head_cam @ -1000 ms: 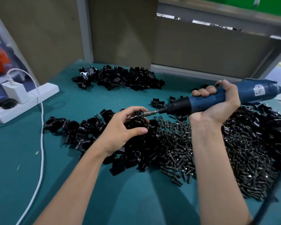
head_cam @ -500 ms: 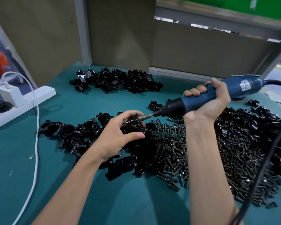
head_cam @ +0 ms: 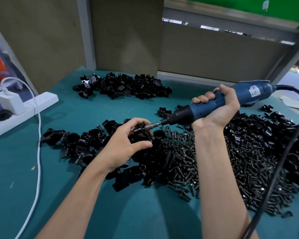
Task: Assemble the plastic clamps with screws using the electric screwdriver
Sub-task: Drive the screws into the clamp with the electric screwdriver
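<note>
The right grip [head_cam: 217, 109] holds the screwdriver [head_cam: 181, 114], its long axis pointing left and down at the clamp [head_cam: 142, 135] pinched in the left grip [head_cam: 123, 149].

A teal desk [head_cam: 128, 213] is carrying a heap of black clamps [head_cam: 123, 87] at the far side. Loose clamp parts [head_cam: 76, 142] are lying near left and another clamp pile [head_cam: 266, 131] at right, with screws [head_cam: 188, 161] spreading between them. A white power strip [head_cam: 33, 107] is sitting at the left edge, and a white cable [head_cam: 39, 144] is trailing nearward.
</note>
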{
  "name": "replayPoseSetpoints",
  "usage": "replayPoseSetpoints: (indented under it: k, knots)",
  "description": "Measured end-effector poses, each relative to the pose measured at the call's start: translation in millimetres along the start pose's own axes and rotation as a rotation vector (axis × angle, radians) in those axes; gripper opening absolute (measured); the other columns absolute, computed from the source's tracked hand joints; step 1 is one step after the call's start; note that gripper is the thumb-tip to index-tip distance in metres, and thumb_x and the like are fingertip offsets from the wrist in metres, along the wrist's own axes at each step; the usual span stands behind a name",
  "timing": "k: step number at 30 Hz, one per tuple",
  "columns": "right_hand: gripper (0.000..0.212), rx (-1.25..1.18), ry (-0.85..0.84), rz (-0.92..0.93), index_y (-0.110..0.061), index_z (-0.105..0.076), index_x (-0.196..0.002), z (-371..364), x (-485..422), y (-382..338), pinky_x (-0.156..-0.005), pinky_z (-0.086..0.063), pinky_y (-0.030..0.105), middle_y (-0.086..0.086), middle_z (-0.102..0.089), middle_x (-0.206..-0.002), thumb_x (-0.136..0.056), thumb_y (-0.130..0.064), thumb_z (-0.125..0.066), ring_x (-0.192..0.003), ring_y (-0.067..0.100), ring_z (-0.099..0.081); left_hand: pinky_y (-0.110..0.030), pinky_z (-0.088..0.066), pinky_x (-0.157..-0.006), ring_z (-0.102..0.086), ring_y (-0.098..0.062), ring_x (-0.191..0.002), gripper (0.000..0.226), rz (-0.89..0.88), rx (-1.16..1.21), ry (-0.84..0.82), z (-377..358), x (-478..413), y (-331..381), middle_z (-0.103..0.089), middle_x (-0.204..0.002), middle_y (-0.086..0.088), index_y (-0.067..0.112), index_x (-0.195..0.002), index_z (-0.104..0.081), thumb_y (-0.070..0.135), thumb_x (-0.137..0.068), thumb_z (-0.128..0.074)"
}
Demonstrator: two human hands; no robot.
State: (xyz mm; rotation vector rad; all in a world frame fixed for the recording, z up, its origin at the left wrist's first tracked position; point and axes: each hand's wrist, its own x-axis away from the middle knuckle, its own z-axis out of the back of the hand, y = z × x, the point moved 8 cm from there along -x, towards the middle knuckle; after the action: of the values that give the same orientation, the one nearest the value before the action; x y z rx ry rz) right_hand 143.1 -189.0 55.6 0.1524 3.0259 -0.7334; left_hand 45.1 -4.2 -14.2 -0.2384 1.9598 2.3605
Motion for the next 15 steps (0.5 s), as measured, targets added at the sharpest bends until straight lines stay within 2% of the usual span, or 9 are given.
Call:
replayPoseSetpoints:
  k: [8,15]
  knots:
    - [0.019,-0.010,0.019,-0.003,-0.015,-0.047,-0.069,2.8,0.3,0.0,-0.045,-0.037,0.021,-0.005,-0.043,-0.051,-0.087,-0.018,-0.054,-0.040,0.012,-0.039,-0.043,-0.054,-0.098,-0.069,-0.018,-0.100,0.046,-0.007,0.002,-0.001,-0.7,0.1,0.7,-0.073,-0.103,0.001,0.029,-0.110,-0.063,-0.002,-0.079,-0.077]
    - [0.020,-0.021,0.034,-0.008,-0.015,-0.047,-0.068,4.4,0.3,2.6,-0.044,-0.037,0.020,-0.005,-0.043,-0.050,-0.087,-0.018,-0.054,-0.039,0.012,-0.039,-0.046,-0.053,-0.098,-0.070,-0.020,-0.099,0.048,-0.011,0.016,-0.003,0.3,0.3,0.5,-0.072,-0.103,0.001,0.035,-0.108,-0.065,-0.003,-0.080,-0.076]
